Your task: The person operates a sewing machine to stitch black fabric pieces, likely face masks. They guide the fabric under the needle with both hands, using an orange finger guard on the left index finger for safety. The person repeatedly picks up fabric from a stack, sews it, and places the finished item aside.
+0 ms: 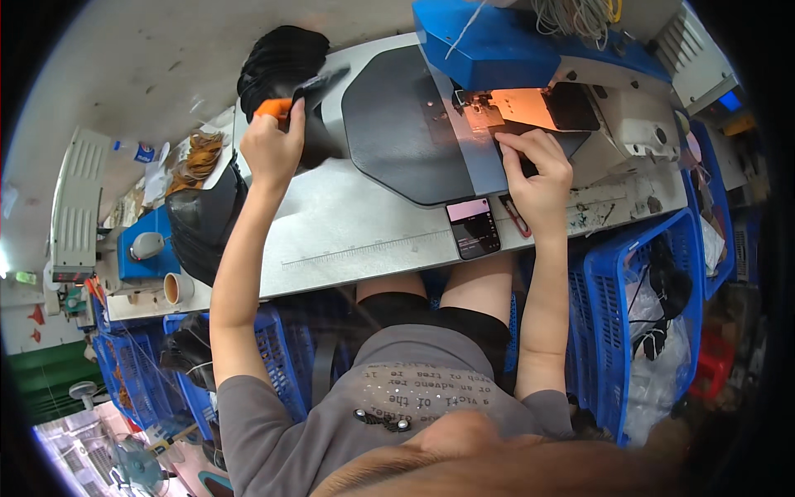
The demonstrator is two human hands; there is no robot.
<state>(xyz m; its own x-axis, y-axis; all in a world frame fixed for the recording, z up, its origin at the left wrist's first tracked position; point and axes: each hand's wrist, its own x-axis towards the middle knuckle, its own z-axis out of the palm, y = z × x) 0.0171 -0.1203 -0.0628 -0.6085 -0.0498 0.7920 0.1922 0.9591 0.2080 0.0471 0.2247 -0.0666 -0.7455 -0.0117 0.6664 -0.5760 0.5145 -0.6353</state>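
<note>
My left hand (pixel 273 153) is raised at the left of the table, closed round an orange-handled tool (pixel 273 108). A dark, motion-blurred part sticks out past my thumb; its exact kind is unclear. Behind it lies a stack of black curved pieces (pixel 283 62). My right hand (pixel 540 166) rests beside the needle area of a blue and white sewing machine (pixel 489 50). Its thumb and fingers pinch the edge of a flat black piece (pixel 555 142). The machine's lamp lights the presser foot (pixel 480 103) and needle plate orange.
A dark plate (pixel 397 124) is set into the grey table (pixel 356 248). A phone (pixel 474 228) and a small red tool (pixel 515 217) lie near the front edge. More black pieces (pixel 207 232) and a cardboard tube (pixel 177 288) sit left. Blue crates (pixel 613 331) stand below.
</note>
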